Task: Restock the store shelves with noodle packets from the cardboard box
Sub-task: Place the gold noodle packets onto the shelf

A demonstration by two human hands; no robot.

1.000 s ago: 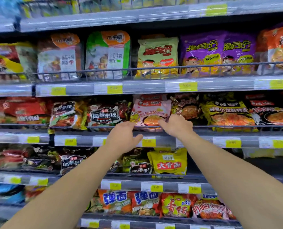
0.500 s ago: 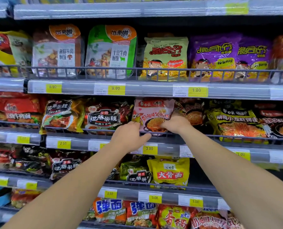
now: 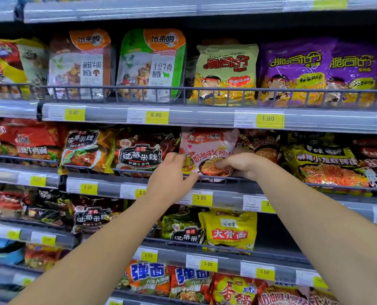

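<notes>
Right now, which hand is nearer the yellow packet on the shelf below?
Right. The right hand grips the pink noodle packet almost straight above the yellow packet; the left hand holds the pink packet's left edge, further left.

Grey wire-fronted shelves [image 3: 218, 119] hold upright noodle packets — a pink packet [image 3: 207, 146] in the middle row.

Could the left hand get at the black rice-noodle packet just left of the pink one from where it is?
Probably yes. The left hand sits at the wire rail right beside the black rice-noodle packet, whose front face is uncovered above the rail.
</notes>
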